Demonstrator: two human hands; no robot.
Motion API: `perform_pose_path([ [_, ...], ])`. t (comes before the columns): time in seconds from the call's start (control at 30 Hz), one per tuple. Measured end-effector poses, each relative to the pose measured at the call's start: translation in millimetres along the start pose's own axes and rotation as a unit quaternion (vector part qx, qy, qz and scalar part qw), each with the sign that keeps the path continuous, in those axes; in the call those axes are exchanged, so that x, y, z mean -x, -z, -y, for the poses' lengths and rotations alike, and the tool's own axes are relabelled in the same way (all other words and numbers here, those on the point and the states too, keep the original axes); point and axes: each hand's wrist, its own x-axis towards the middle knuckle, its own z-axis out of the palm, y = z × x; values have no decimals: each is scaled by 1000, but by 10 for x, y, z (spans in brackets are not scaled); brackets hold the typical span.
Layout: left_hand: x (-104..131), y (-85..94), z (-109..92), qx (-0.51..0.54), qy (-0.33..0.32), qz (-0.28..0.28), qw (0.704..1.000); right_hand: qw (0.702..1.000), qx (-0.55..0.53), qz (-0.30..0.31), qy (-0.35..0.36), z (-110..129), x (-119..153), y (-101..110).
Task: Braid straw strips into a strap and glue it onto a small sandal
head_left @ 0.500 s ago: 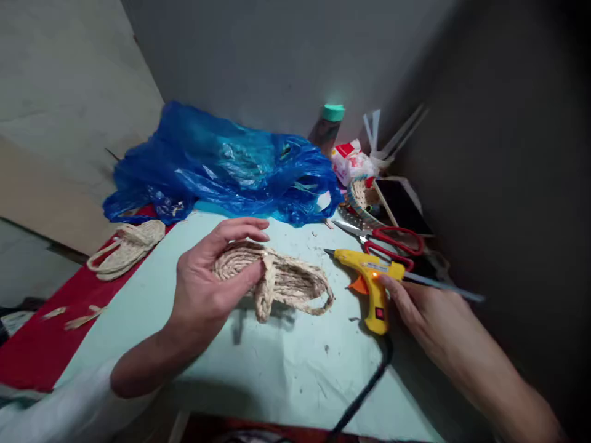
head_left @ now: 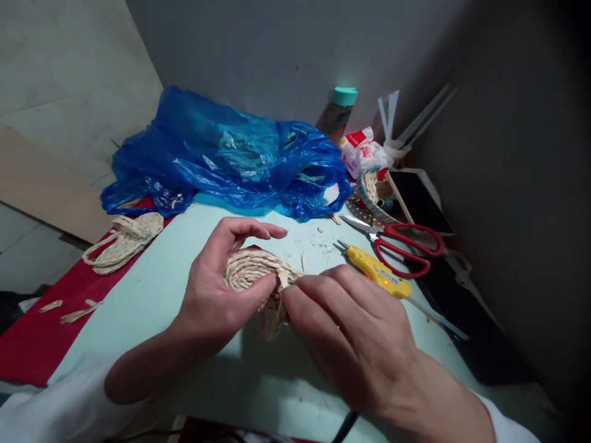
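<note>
A small woven straw slipper [head_left: 249, 269] is held up over the pale green table surface [head_left: 194, 344]. My left hand [head_left: 219, 277] grips it from the left, thumb on the near side near the strap, with the other fingers curved above and behind. My right hand [head_left: 351, 332] is closed at the slipper's right part, fingertips pinched at the strap, and hides much of that end. Beyond my right hand lies the yellow glue gun [head_left: 378, 272] with a glue stick in its back, its handle hidden.
Red-handled scissors [head_left: 406, 243] lie behind the glue gun. Farther back are a crumpled blue plastic bag [head_left: 221, 160], a green-capped bottle [head_left: 339, 114], a small basket [head_left: 369, 194] and a phone [head_left: 420, 200]. Another straw slipper [head_left: 124, 243] rests on red cloth [head_left: 37, 332] at the left.
My right hand has let go of the glue gun, now lying on the table, and moved left onto the slipper. The slipper has turned in my left hand. The view has shifted slightly.
</note>
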Motion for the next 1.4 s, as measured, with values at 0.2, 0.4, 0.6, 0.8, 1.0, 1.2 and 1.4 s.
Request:
perform_pose_path([
  [0.2, 42, -31, 7, -14, 27, 23, 999, 999, -6, -13, -37, -21, 45, -36],
  [0.4, 76, -62, -4, -33, 48, 32, 998, 994, 23, 4, -109, -12, 75, -64],
  [0.6, 75, -62, 5, -28, 61, 40, 997, 991, -6, -16, -132, -67, 132, -117],
  [0.8, 27, -30, 5, -8, 89, 80, 993, 991, -9, -32, -129, -106, 125, -133],
  [1.0, 8, -14, -1, -26, 66, 74, 995, 991, -36, -33, -122, -111, 138, -134],
  [1.2, 25, -51, 11, 17, 51, 55, 997, 983, -103, 2, -153, -131, 147, -112],
  [1.4, 30, -60, 1, 30, 65, 65, 995, 905, -243, 104, -334, -111, 65, -88],
])
